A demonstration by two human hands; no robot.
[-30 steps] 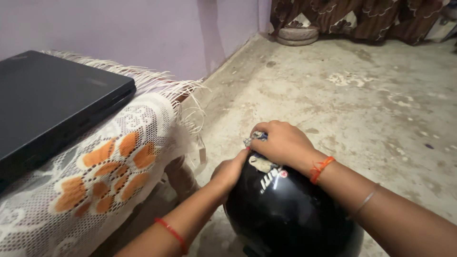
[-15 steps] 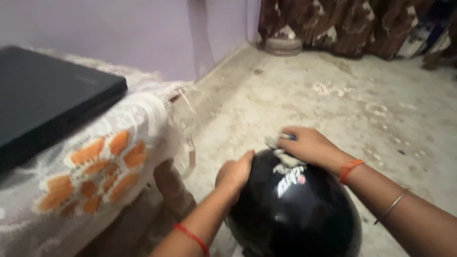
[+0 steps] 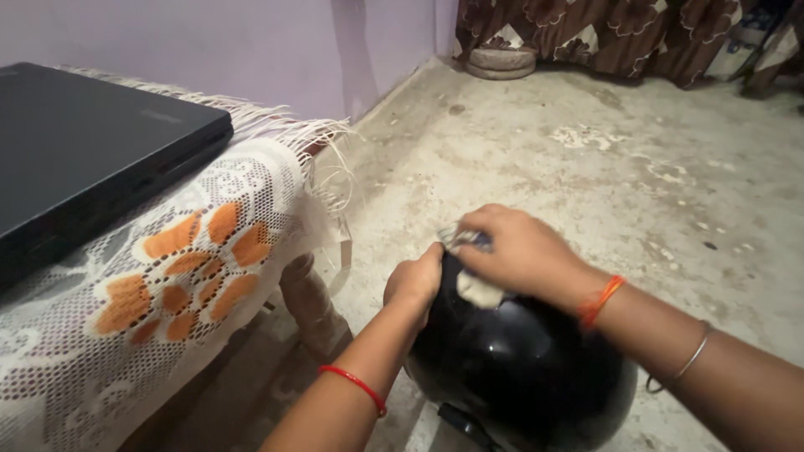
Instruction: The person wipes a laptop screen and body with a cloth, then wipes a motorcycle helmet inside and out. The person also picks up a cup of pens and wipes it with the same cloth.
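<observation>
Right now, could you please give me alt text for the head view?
A person's right hand presses a small cloth on a glossy black helmet, while the left hand grips its edge. Left stands a table with a lace cover bearing a closed black laptop.

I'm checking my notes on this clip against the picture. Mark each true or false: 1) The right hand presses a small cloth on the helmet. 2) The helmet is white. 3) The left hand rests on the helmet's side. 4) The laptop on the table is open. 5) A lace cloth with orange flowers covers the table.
1) True: the right hand holds a small cloth against the top of the helmet.
2) False: the helmet is glossy black.
3) True: the left hand grips its left side.
4) False: the laptop lies shut and flat.
5) True: the lace cloth with orange flowers drapes over the table edge.
</observation>
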